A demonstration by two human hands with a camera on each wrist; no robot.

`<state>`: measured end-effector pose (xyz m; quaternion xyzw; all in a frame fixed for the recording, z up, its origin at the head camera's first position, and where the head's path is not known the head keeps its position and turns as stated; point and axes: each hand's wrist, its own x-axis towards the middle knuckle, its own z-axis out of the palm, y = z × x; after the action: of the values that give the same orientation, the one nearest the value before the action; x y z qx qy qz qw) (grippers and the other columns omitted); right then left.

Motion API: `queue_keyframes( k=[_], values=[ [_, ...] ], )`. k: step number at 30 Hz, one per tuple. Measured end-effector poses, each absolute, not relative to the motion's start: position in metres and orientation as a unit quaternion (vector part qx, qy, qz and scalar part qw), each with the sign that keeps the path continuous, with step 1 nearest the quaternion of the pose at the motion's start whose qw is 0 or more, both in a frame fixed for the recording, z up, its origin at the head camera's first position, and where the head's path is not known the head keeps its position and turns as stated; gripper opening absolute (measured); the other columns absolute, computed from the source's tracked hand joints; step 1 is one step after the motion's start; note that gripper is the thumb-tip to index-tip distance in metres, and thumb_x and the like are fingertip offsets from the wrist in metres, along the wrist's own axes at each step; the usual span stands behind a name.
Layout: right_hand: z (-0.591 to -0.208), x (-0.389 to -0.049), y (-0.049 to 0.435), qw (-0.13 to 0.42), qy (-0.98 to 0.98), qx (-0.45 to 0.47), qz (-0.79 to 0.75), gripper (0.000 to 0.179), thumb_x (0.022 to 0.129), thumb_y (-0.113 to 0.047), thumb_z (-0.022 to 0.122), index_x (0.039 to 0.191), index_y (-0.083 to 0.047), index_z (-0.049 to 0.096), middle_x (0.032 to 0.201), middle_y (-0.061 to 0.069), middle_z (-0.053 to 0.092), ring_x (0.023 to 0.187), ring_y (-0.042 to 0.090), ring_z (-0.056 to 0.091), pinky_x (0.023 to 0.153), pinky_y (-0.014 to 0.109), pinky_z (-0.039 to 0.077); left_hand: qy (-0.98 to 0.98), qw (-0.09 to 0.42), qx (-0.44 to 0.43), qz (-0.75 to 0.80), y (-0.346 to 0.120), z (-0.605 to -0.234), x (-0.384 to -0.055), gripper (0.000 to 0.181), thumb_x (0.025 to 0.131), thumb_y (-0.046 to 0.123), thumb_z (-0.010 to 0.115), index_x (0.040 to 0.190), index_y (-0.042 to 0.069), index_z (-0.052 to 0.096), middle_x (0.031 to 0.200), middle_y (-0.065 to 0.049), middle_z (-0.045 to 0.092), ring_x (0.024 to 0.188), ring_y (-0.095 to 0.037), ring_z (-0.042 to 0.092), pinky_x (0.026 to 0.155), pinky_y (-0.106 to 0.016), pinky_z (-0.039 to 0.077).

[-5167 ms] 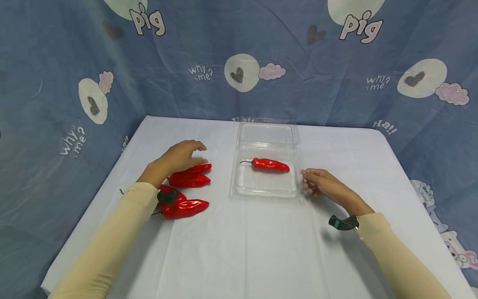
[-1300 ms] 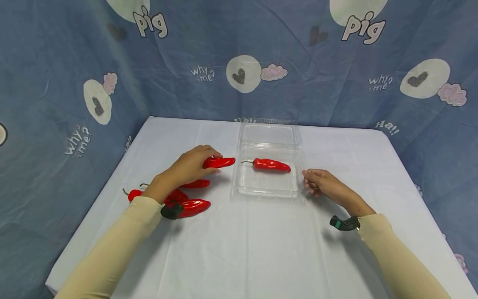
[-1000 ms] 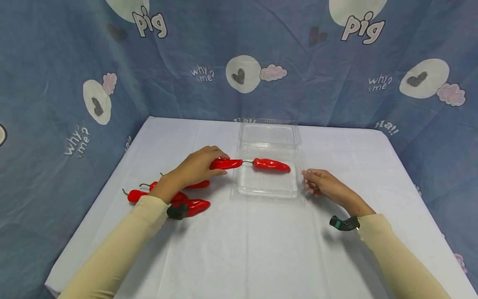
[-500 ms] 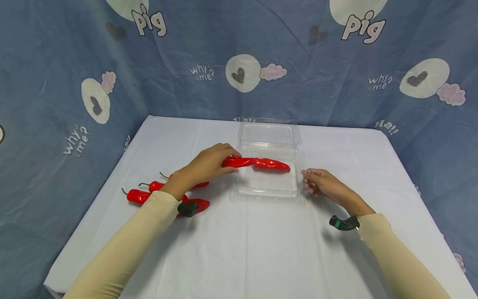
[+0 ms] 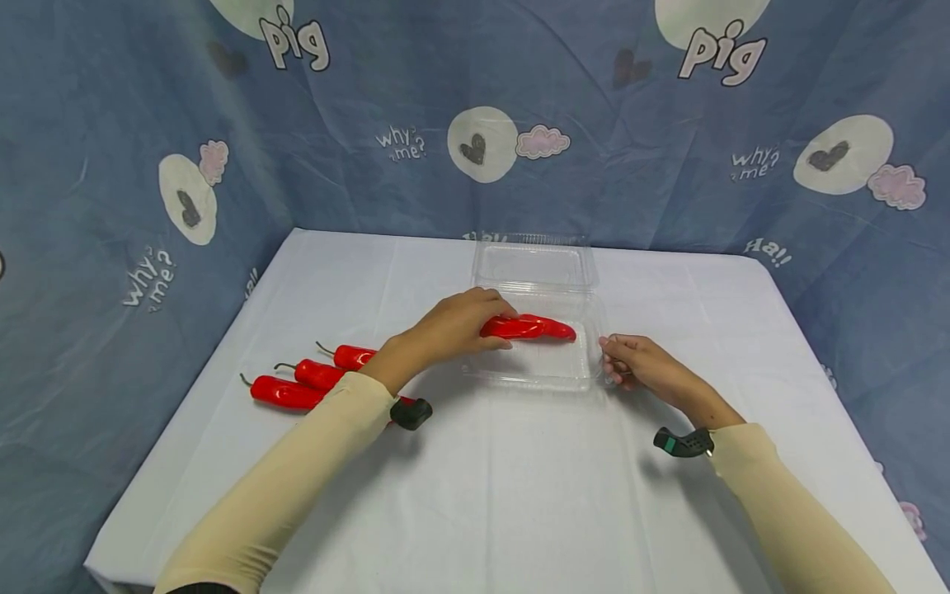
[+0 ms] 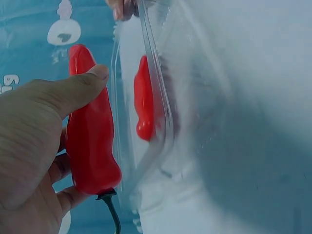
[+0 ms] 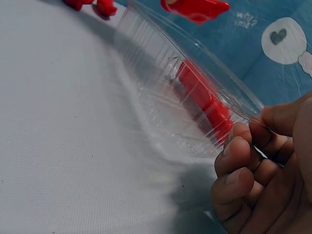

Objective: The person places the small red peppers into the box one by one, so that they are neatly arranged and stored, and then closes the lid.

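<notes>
My left hand (image 5: pixel 463 324) holds a red chili pepper (image 6: pixel 92 141) with a dark green stem, thumb on one side and fingers behind it. That pepper hangs over the clear plastic clamshell box (image 5: pixel 534 375), whose lid lies folded back. Inside the box rests another red pepper (image 6: pixel 143 100), partly covered by the held one in the head view. At the box's right edge, my right hand (image 5: pixel 638 363) pinches the rim between thumb and index finger; the right wrist view shows its other fingers curled below.
Several red peppers (image 5: pixel 285 393) lie at the left of the white-covered table (image 5: pixel 549 495), partly hidden under my left forearm. The box's lid (image 5: pixel 534 264) reaches the table's back edge, where a blue printed cloth (image 5: pixel 371 190) hangs.
My left hand, earlier above the pile, has taken a pepper and carried it rightward over the box. The peppers at left have come into fuller view. My right hand stays at the rim.
</notes>
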<state>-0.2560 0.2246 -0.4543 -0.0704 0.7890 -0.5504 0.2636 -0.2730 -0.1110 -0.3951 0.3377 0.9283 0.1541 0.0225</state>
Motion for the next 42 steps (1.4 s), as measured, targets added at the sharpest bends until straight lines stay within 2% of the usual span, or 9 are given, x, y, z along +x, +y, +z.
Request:
queue_keyframes(
  k=[10, 16, 29, 42],
  values=[
    [-0.455, -0.255, 0.225, 0.262, 0.785, -0.070, -0.557, 0.041, 0.107, -0.041, 0.047, 0.092, -0.003, 0.051, 0.076, 0.002, 0.053, 0.066, 0.013, 0.050, 0.058, 0.027, 0.041, 0.927, 0.015, 0.350, 0.131, -0.077, -0.399, -0.276, 0.046, 0.087, 0.040, 0.080, 0.128, 0.024, 0.067, 0.123, 0.006, 0.063, 0.113, -0.012, 0.055, 0.093, -0.033, 0.049],
    [-0.455, -0.256, 0.225, 0.262, 0.784, -0.071, -0.559, 0.041, 0.107, -0.040, 0.047, 0.092, -0.003, 0.051, 0.076, 0.003, 0.052, 0.066, 0.013, 0.050, 0.058, 0.027, 0.041, 0.930, 0.017, 0.349, 0.113, -0.065, -0.405, -0.278, 0.046, 0.087, 0.040, 0.079, 0.128, 0.024, 0.067, 0.118, 0.006, 0.064, 0.106, -0.012, 0.056, 0.086, -0.031, 0.050],
    [-0.454, -0.256, 0.224, 0.265, 0.789, -0.066, -0.551, 0.040, 0.107, -0.039, 0.047, 0.093, -0.002, 0.052, 0.077, 0.004, 0.053, 0.067, 0.014, 0.051, 0.058, 0.028, 0.042, 0.932, 0.026, 0.347, 0.096, -0.047, -0.419, -0.279, 0.040, 0.088, 0.037, 0.079, 0.124, 0.025, 0.069, 0.111, 0.006, 0.063, 0.099, -0.013, 0.056, 0.082, -0.032, 0.049],
    [-0.453, -0.257, 0.224, 0.269, 0.784, -0.070, -0.556, 0.035, 0.109, -0.030, 0.043, 0.093, 0.000, 0.051, 0.076, 0.004, 0.053, 0.065, 0.014, 0.051, 0.057, 0.028, 0.041, 0.943, 0.037, 0.324, 0.061, -0.036, -0.423, -0.280, 0.043, 0.085, 0.041, 0.081, 0.124, 0.026, 0.069, 0.112, 0.004, 0.063, 0.096, -0.013, 0.055, 0.080, -0.033, 0.048]
  ],
)
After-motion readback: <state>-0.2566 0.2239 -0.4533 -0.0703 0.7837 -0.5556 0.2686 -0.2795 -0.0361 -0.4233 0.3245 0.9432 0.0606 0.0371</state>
